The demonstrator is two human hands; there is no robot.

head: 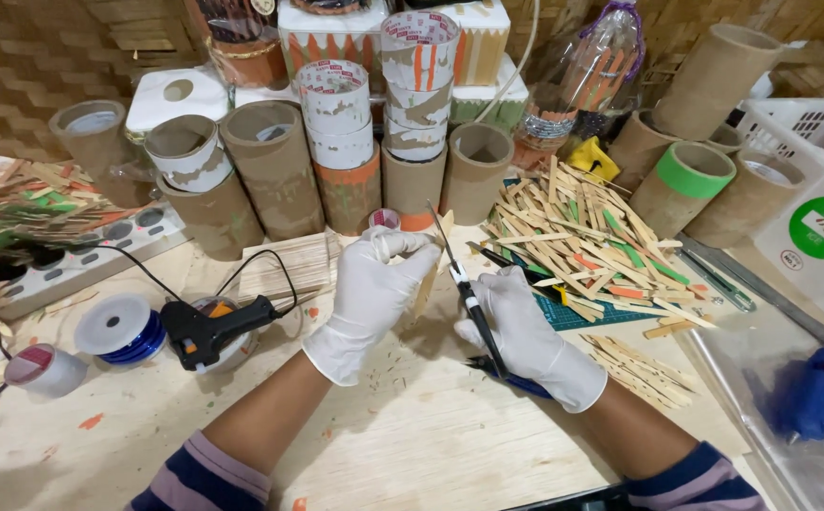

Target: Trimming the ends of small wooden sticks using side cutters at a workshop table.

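Both my hands wear white gloves and meet at the middle of the wooden table (412, 435). My left hand (369, 289) pinches a thin wooden stick (428, 274) that hangs below its fingers. My right hand (516, 326) grips a slim black craft knife (469, 298), its blade pointing up and away, close to the stick. A pile of flat wooden sticks (582, 241), some painted green or orange, lies just right of the hands on a green cutting mat (573, 312).
Cardboard tubes (270, 170) and tape rolls (336, 109) stand along the back. A black glue gun (213, 326), a blue wire spool (123, 331) and a power strip (80, 255) lie left. A metal ruler (762, 289) and a blue tool in a clear tray (814, 393) sit right.
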